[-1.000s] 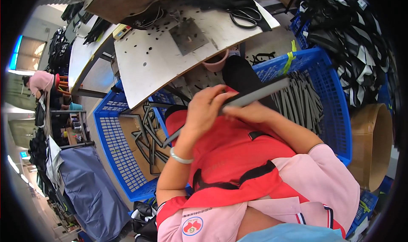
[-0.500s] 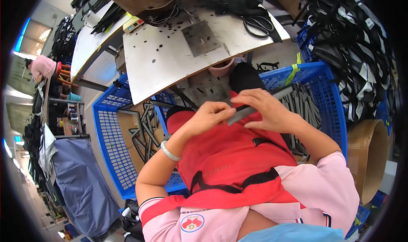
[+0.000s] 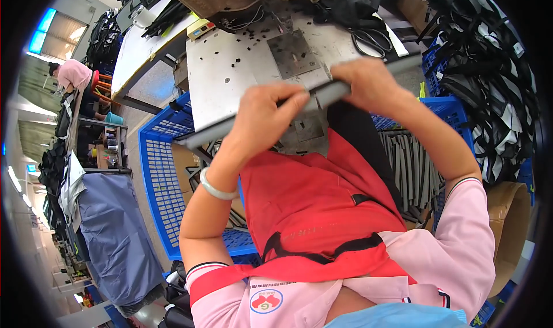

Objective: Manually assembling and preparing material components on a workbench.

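Over the plate's [image 3: 230,74] front edge, a grey strip [image 3: 322,95] is being pinched by the left hand [image 3: 262,118] and right hand [image 3: 368,83], both closed on it. Its long free end could be sagging and snagging the blue crate [image 3: 158,172].

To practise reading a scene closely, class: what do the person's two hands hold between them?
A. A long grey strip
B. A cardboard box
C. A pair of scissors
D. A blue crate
A: the left hand and the right hand both grip a long grey strip that runs slantwise in front of the metal work plate; the scissors lie untouched on the plate.
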Tool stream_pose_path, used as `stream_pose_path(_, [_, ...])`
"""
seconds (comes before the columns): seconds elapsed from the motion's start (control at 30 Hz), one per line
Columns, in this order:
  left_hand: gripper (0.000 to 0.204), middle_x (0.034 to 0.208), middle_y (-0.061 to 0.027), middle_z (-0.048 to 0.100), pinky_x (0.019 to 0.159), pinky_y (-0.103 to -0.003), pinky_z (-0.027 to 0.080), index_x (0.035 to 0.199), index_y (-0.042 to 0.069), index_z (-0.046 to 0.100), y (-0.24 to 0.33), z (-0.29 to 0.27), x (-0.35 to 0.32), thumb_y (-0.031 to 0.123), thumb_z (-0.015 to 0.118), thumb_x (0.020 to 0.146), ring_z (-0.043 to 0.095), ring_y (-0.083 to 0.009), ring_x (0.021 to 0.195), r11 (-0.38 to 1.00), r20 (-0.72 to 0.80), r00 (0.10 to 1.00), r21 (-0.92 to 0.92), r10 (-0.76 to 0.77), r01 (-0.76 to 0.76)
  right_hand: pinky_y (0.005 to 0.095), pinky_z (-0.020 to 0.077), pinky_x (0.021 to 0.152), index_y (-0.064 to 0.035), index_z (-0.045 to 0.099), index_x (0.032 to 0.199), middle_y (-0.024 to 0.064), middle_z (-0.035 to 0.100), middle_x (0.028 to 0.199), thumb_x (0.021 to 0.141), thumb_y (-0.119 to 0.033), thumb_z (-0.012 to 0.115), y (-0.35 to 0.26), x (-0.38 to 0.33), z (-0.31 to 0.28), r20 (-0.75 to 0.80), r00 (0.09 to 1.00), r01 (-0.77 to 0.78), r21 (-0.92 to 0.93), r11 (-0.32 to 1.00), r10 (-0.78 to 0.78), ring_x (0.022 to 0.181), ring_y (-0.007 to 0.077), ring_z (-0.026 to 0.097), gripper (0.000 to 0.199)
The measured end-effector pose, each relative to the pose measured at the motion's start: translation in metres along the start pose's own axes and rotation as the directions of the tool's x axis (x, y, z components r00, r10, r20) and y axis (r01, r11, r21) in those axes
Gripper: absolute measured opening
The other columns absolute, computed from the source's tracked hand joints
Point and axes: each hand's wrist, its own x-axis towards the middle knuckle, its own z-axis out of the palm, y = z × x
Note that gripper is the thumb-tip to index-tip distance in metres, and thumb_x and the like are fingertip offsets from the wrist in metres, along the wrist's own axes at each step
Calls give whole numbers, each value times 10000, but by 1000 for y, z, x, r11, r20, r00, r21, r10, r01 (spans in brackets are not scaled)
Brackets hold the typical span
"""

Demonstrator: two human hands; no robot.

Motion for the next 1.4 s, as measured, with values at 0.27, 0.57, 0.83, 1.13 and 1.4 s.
stream_pose_path(0.27, [275,666,-46,627,560,-269,431,960,-40,685,-36,-8,67,211,654,851,523,-98,591,981,-79,983,-114,-167,157,410,507,708,-78,626,983,136,663,793,726,-183,673,36,57,0,-41,993,-116,-116,986,112,798,334,645,282])
stream_pose_path(0.57, [259,646,-11,598,486,-243,392,942,-35,698,-53,-14,85,206,656,857,471,-67,518,972,-76,980,-164,-182,168,417,516,706,-89,644,1036,147,668,784,728,-194,681,56,77,21,-94,993,-79,-137,987,67,789,335,652,328])
stream_pose_path(0.83, [252,637,-14,594,483,-242,403,924,-34,704,-58,-17,98,202,659,850,487,-75,503,970,-82,979,-174,-187,171,423,508,751,-92,645,1084,156,668,845,722,-192,664,63,90,19,-91,990,-122,-127,984,111,844,344,641,376])
stream_pose_path(1.13, [229,745,-92,636,499,-274,510,978,-36,615,-78,-38,89,180,551,933,609,-135,585,962,-145,969,-218,-200,166,430,503,760,-84,653,1043,165,656,941,749,-260,673,67,69,16,-176,940,-298,-12,955,291,893,355,624,343])
stream_pose_path(1.4, [210,813,-223,624,651,-342,499,1060,-39,510,1,51,50,132,504,939,641,-261,721,958,190,972,-225,-136,178,352,490,798,-68,662,817,113,650,973,723,-137,584,-109,-2,104,19,924,379,-144,914,-381,960,225,615,141])
